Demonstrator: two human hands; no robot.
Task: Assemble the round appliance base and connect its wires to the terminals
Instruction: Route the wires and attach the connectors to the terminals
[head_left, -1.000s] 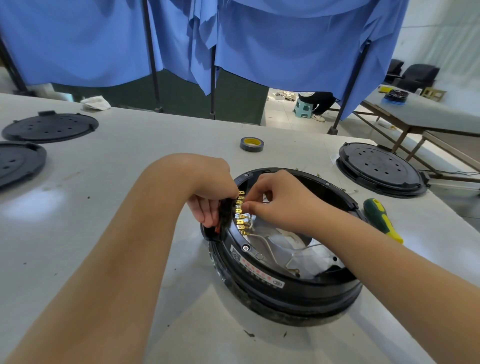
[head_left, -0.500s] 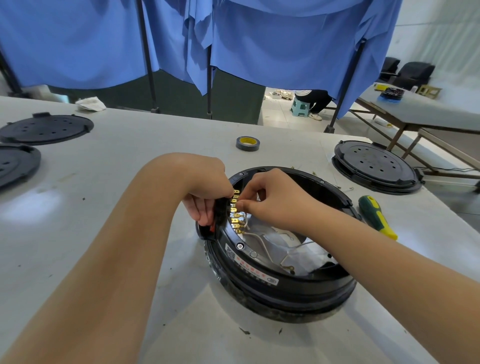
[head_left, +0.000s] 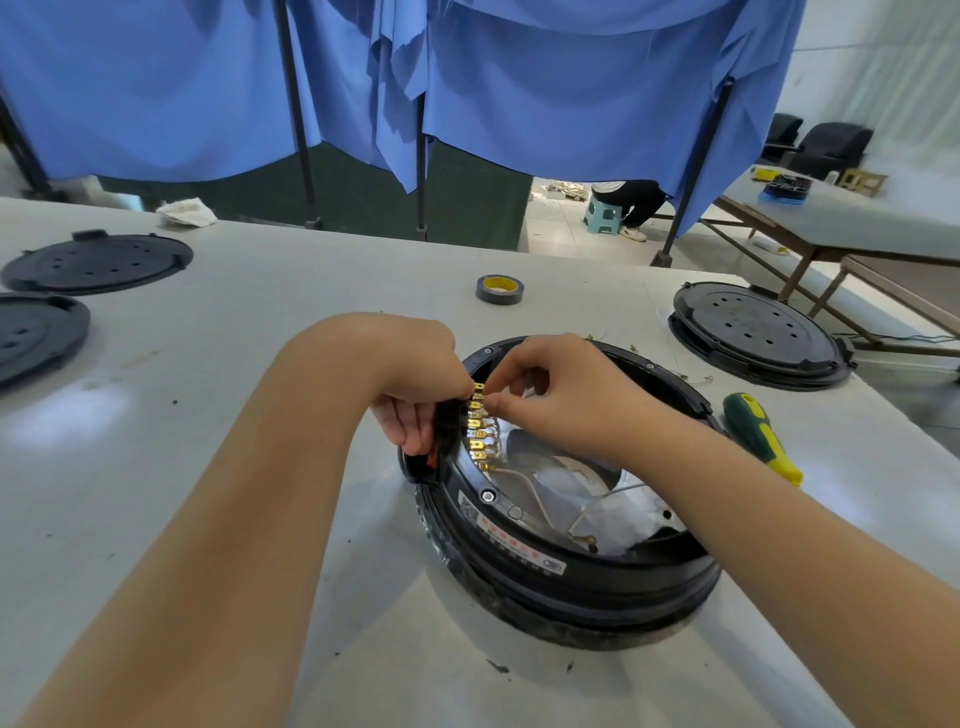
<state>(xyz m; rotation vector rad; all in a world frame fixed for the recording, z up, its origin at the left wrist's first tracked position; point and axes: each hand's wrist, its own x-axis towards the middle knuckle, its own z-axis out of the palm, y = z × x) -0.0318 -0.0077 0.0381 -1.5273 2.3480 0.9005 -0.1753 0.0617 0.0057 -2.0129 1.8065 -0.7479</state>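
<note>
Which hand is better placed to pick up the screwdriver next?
Right. The screwdriver lies just right of the round base, beside the right hand. The left hand grips the terminal block on the far side.

We had a single wide-angle view, worn on the head, looking forward and down across the desk (head_left: 218, 467). It sat close above the round base (head_left: 566, 566), with blue curtains (head_left: 571, 88) filling the far edge.

Blue curtains (head_left: 571, 88) behind white table (head_left: 260, 312)
</note>
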